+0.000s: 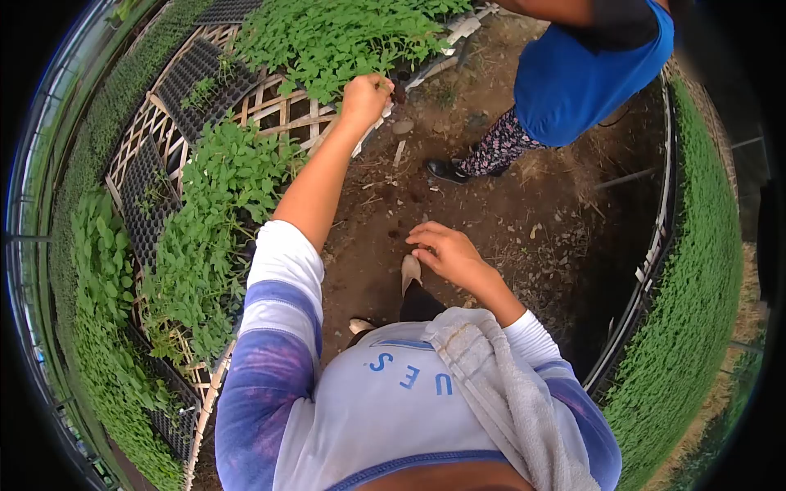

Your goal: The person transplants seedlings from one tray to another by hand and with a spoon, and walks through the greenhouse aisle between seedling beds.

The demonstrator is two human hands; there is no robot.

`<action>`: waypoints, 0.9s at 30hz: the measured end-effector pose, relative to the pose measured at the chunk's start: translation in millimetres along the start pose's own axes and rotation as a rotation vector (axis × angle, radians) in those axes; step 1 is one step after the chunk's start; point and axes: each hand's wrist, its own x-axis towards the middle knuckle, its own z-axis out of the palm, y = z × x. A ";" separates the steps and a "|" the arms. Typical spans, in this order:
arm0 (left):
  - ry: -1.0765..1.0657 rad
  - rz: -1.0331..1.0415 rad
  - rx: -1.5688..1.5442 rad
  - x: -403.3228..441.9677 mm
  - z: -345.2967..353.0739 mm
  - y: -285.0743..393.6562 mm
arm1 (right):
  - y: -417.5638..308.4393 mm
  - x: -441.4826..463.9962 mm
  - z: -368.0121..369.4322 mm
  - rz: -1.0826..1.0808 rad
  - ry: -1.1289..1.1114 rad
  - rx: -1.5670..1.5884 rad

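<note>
My left hand (366, 101) reaches forward over the edge of the slatted bench, its thumb and fingers pinched together. A small dark brown lump (399, 91) shows at its fingertips; whether the fingers hold it is unclear. Just beyond that hand grows a dense block of leafy green seedlings (327, 41). My right hand (452, 258) hovers over the dirt path in front of my body, fingers loosely curved and apart, with nothing visible in it. A second clump of seedlings (209, 204) stands left of my left forearm.
Black cell trays (196, 90) with sparse sprouts lie on the wooden lattice bench (282, 114). A co-worker in a blue top (581, 78) stands ahead to the right on the dirt path (491, 200). Another bed of green seedlings (696, 286) runs along the right side.
</note>
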 end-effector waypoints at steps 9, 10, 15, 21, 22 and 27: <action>0.053 0.040 0.381 105.6 54.5 -38.2 | 59.4 -17.8 -59.6 0.329 0.060 0.087; 0.028 -0.050 0.450 105.9 58.6 -36.6 | 62.1 -16.9 -60.3 0.342 0.059 0.095; -0.050 -0.141 0.729 108.1 73.4 -33.6 | 58.9 -8.2 -58.2 0.374 0.024 0.150; -0.088 -0.102 0.712 85.3 48.5 -6.7 | 58.7 9.0 -45.6 0.296 0.020 0.195; -0.073 -0.011 0.658 67.5 33.9 11.8 | 57.8 13.6 -46.6 0.310 0.012 0.209; -0.162 0.092 0.516 13.1 -53.5 51.1 | 54.4 52.4 -44.0 0.265 0.016 0.215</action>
